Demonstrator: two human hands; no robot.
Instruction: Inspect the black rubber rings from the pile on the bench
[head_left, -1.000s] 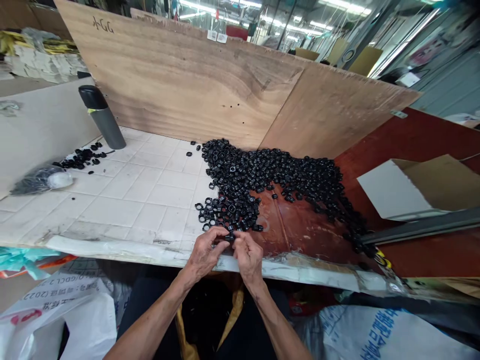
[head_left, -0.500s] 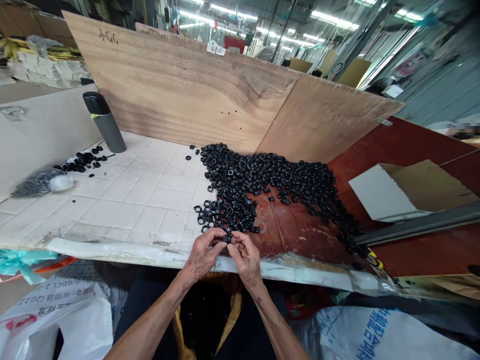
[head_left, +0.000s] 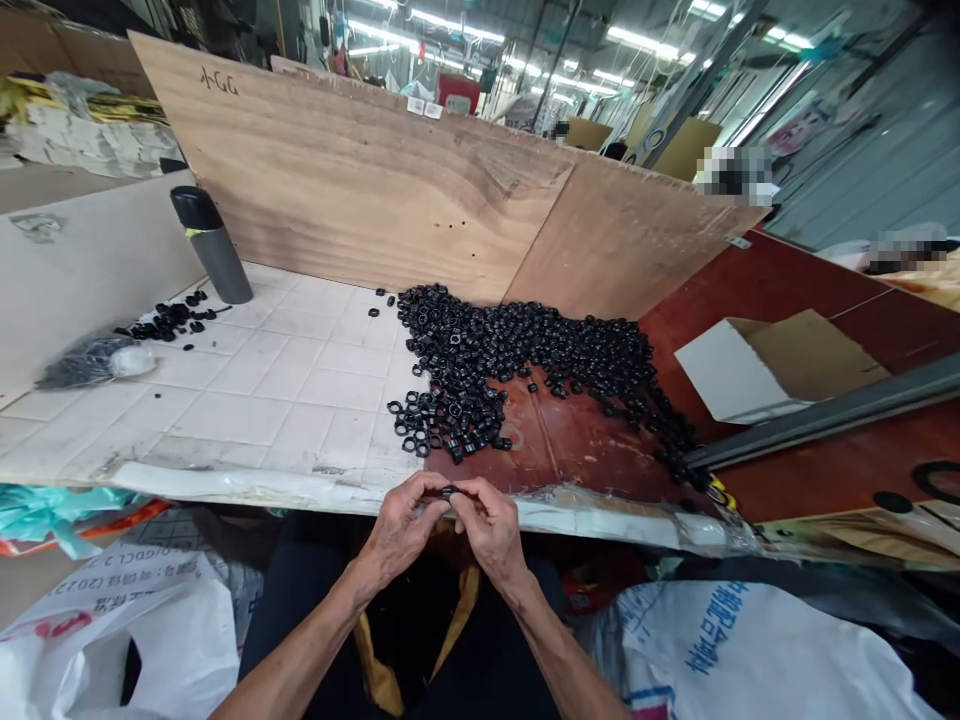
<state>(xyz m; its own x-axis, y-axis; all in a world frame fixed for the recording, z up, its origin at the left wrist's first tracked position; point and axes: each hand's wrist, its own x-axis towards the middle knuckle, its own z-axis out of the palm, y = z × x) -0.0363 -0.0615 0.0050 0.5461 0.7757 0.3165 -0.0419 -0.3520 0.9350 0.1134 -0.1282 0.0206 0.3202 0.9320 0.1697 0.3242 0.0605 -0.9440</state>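
Tabletop [head_left: 255,400]: black rings [head_left: 457,345], dark-filled bag [head_left: 84,362]

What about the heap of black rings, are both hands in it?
No, the left hand and right hand hold a small black part in front of the heap.

On our table [head_left: 255,400] we see the heap of rings [head_left: 517,335] before the wooden board [head_left: 360,180], with the bottle [head_left: 219,258] and plastic bag [head_left: 86,362] to its left; rightward sits the carton [head_left: 735,370].
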